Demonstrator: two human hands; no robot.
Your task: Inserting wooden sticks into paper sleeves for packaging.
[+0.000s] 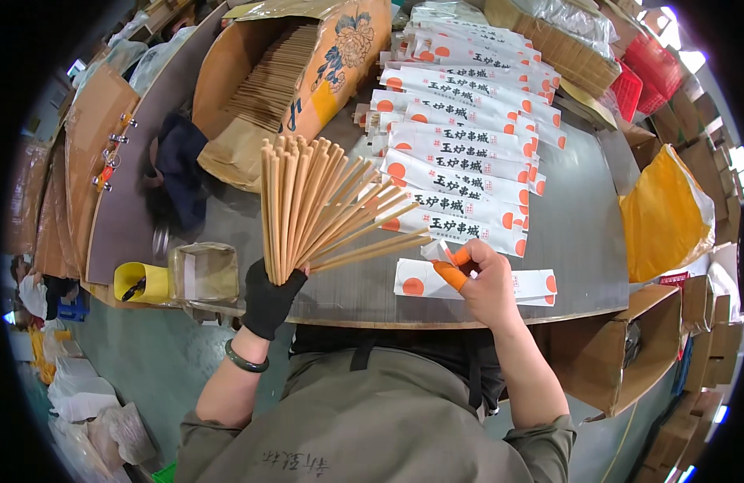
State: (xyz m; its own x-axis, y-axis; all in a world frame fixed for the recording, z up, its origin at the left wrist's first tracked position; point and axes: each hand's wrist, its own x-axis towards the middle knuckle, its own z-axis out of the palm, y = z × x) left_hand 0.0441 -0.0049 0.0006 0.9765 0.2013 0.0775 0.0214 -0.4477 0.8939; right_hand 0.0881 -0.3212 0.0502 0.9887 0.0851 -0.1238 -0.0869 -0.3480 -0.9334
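Note:
My left hand [270, 303], in a black glove with bare fingertips, is closed round a thick bundle of wooden chopsticks [295, 201]. Their upper ends spread like a fan, and a few lean right toward my other hand. Orange finger cots cover the thumb and a finger of my right hand [486, 283], which pinches a small white piece of paper [438, 251] close to the tips of the lowest chopsticks. Beneath that hand lies a small stack of white paper chopstick sleeves [412, 278] with orange dots. Many overlapping filled sleeves [469, 190] are piled just beyond.
Behind the bundle, an open cardboard box [340, 76] holds more chopsticks. On the table's left are a dark cloth [179, 173], a yellow container [142, 282] and a taped clear box [203, 274]. An open carton [622, 346] stands below the right edge, near a yellow sack [666, 213].

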